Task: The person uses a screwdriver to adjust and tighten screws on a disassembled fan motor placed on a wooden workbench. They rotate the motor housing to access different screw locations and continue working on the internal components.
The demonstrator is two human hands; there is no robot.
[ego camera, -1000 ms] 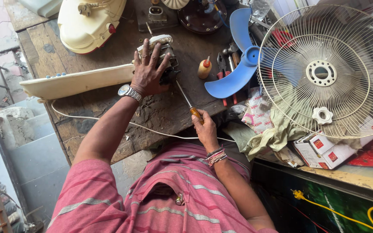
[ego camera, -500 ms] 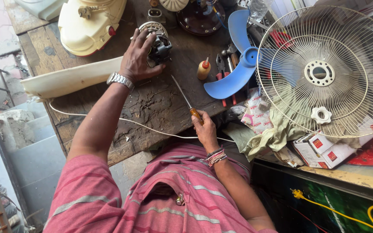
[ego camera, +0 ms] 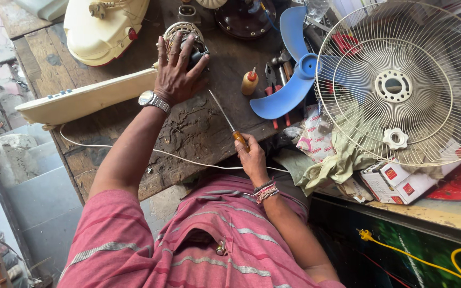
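My left hand (ego camera: 176,72), with a metal wristwatch, lies spread over a small fan motor (ego camera: 188,33) on the worn wooden workbench (ego camera: 188,133) and grips it from above. My right hand (ego camera: 253,160), wearing thread bracelets, holds a screwdriver (ego camera: 221,112) by its amber handle near the bench's front edge. The thin shaft points up toward the motor, and its tip is close to my left thumb. A long cream fan part (ego camera: 81,98) lies under my left wrist.
A blue fan blade (ego camera: 289,85) and red-handled pliers (ego camera: 271,80) lie right of the motor, with a small oil bottle (ego camera: 249,82) between. A wire fan guard (ego camera: 396,85) covers the right side over cloth (ego camera: 337,162) and small boxes (ego camera: 396,178). A cream fan housing (ego camera: 102,26) sits far left. A white cable (ego camera: 188,159) crosses the bench.
My left hand has slid the motor farther from my body across the bench. The screwdriver shaft has followed, and my right hand has stayed near the front edge.
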